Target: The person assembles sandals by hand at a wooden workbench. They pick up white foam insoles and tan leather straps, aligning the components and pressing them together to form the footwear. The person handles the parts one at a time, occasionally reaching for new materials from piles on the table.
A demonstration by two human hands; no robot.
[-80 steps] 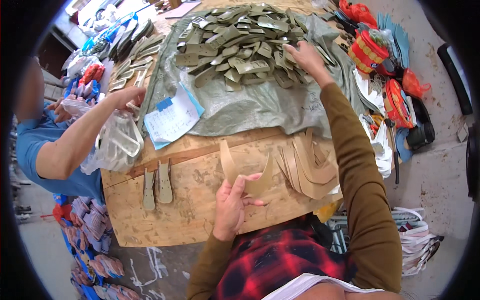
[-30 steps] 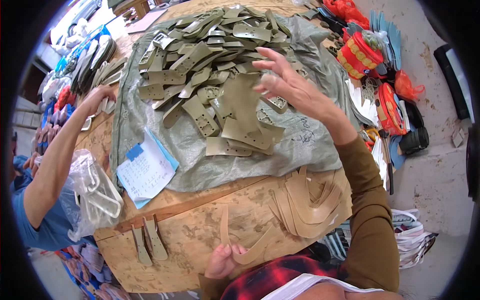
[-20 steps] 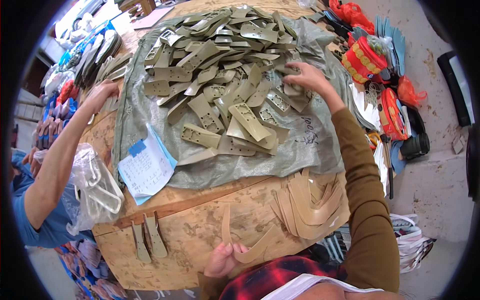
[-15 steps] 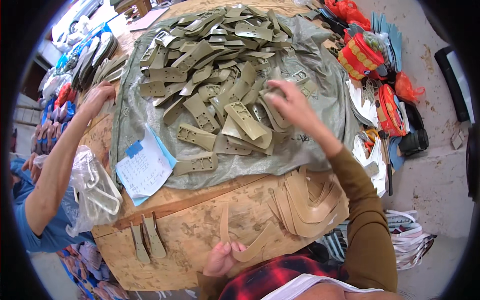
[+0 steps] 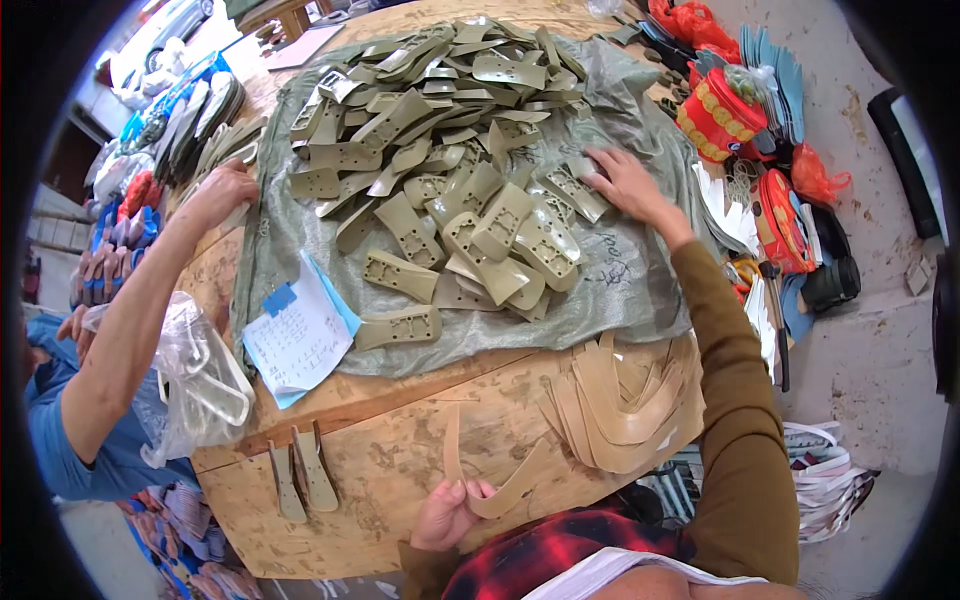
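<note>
My left hand, near the table's front edge, pinches a curved tan strap whose two ends point away from me. Over the right side of the heap my right hand has its fingers bent round the end of an olive-green plastic piece. The heap is of many such flared pieces, some showing a holed, ribbed side, others smooth. It lies on a grey-green woven sheet. A fanned stack of tan straps rests on the wood to the right of my left hand.
Two olive pieces lie at front left on the wooden table. Behind them are a written paper sheet and a clear plastic bag. A co-worker's arm reaches in from the left. Red containers stand at right.
My right hand has moved right, and several olive pieces under its former place have shifted. My left hand still holds the strap. The co-worker's hand has moved slightly right.
</note>
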